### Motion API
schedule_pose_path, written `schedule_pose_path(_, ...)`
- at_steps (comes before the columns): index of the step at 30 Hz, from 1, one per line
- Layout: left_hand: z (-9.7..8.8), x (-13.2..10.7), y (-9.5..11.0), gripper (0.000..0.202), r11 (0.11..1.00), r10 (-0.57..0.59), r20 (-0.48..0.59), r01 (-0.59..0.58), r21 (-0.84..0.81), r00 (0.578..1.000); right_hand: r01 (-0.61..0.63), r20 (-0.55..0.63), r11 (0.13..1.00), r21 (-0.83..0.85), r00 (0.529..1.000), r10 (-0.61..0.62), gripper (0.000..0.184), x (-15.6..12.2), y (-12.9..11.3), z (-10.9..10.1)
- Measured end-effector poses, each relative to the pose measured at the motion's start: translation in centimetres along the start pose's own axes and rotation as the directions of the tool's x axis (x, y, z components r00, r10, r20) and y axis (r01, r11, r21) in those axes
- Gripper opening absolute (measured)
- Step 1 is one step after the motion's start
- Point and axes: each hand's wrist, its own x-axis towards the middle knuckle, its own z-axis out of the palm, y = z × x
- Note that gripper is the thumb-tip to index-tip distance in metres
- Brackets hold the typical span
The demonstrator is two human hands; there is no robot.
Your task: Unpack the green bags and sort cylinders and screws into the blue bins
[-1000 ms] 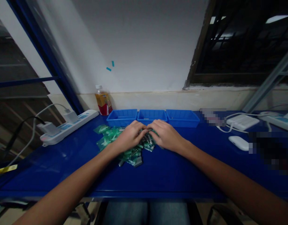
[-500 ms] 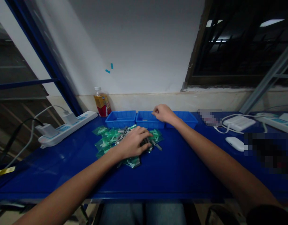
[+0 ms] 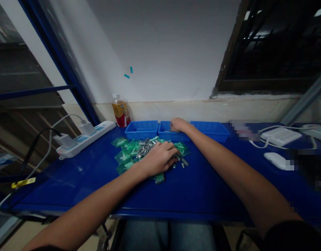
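A heap of small green packets and metal parts (image 3: pixel 135 151) lies on the blue table (image 3: pixel 192 188). My left hand (image 3: pixel 160 158) rests palm down on the right side of the heap, its fingers curled over the metal pieces. My right hand (image 3: pixel 177 124) is stretched out over the middle blue tray (image 3: pixel 167 132), fingers pinched together; whatever they hold is too small to make out. A left blue tray (image 3: pixel 141 129) and a right blue tray (image 3: pixel 211 129) stand either side of it in a row.
A drink bottle (image 3: pixel 120 112) stands by the wall behind the trays. A white power strip (image 3: pixel 84 137) with plugged chargers lies at the left. White devices and cables (image 3: pixel 276 137) sit at the right, with a small white case (image 3: pixel 274 159) nearer me.
My right hand left the heap and reached out to the middle tray, where it now hangs lower. My left hand stayed on the heap. The camera view shifted slightly.
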Motion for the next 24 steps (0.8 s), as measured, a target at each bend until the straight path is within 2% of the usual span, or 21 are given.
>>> schedule_pose_path(5,0.3,0.1,0.1,0.015,1.000,-0.030,-0.041,0.030,-0.001,0.999,-0.012,-0.080,0.999,0.039,0.997,0.015,0.024,-0.3,-0.1,-0.2)
schedule_pose_path(8,0.3,0.2,-0.2,0.012,0.995,-0.047,-0.085,0.039,-0.095,0.995,0.047,-0.218,0.993,0.112,0.976,-0.021,0.024,-2.0,-0.3,-0.3)
schedule_pose_path(10,0.1,0.3,-0.8,0.011,0.975,-0.121,-0.162,0.087,-0.205,0.979,0.109,-0.341,0.983,0.149,0.939,-0.052,0.027,-4.2,-0.4,0.4)
schedule_pose_path(12,-0.2,0.3,-1.5,0.011,0.925,-0.249,-0.254,0.151,-0.349,0.935,0.229,-0.476,0.954,0.193,0.872,-0.113,0.027,-7.1,-0.5,1.9)
schedule_pose_path(14,-0.4,0.2,-2.0,0.012,0.852,-0.367,-0.289,0.195,-0.485,0.884,0.451,-0.616,0.857,0.251,0.757,-0.218,0.022,-9.9,-0.4,3.7)
schedule_pose_path(16,-0.5,0.2,-2.2,0.010,0.795,-0.413,-0.263,0.204,-0.571,0.872,0.576,-0.672,0.765,0.288,0.691,-0.266,0.025,-11.9,-0.3,5.3)
schedule_pose_path(18,-0.5,0.3,-2.0,0.013,0.771,-0.402,-0.227,0.194,-0.606,0.887,0.596,-0.690,0.742,0.305,0.676,-0.259,0.025,-12.8,-0.1,6.3)
schedule_pose_path(22,-0.2,0.9,-1.5,0.017,0.763,-0.383,-0.204,0.183,-0.621,0.901,0.581,-0.730,0.759,0.293,0.649,-0.215,0.006,-12.2,0.1,6.6)
schedule_pose_path(24,-0.1,1.0,-1.6,0.017,0.773,-0.373,-0.212,0.176,-0.610,0.903,0.568,-0.728,0.761,0.313,0.658,-0.192,0.008,-11.8,0.3,6.5)
